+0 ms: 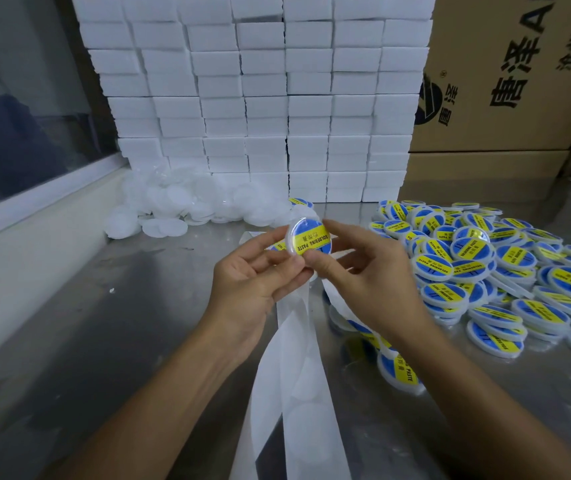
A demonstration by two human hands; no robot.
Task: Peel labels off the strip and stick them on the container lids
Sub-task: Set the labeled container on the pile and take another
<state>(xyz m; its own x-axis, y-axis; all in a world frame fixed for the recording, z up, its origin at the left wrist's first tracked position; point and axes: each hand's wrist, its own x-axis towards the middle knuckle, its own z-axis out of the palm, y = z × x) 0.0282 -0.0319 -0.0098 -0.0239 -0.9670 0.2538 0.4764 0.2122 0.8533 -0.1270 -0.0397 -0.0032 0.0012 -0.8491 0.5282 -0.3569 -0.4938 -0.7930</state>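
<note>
Seen from above, a bare steel bench [104,323] stretches out, with a wall of stacked white boxes [260,98] along its far edge as the landmark. Left of that wall, a window ledge [41,202] borders the bench; right of it stand brown cardboard cartons [506,81] printed with black characters. In front of the wall, on the near-left side, the bench surface lies open.

A person holds one round container lid [309,241] up in front of the wall's base, near the middle of the view. It is white-rimmed, with a blue circular label crossed by a yellow band reading "SOLDERING PASTE". The left hand [253,271] pinches its lower left rim between thumb and fingers; the right hand [363,271] pinches its right side with thumb and forefinger, so each grip is closed on the lid.

Below the hands, a white backing strip [294,358] trails down toward the viewer in two overlapping lengths, with pale round outlines on it.

Right of the hands, in front of the cartons, lies a heap of labelled lids [485,265], far too many to count, several dozen at least. At the foot of the wall, to the left, sits a pile of plain white lids [180,202], also uncountable.
</note>
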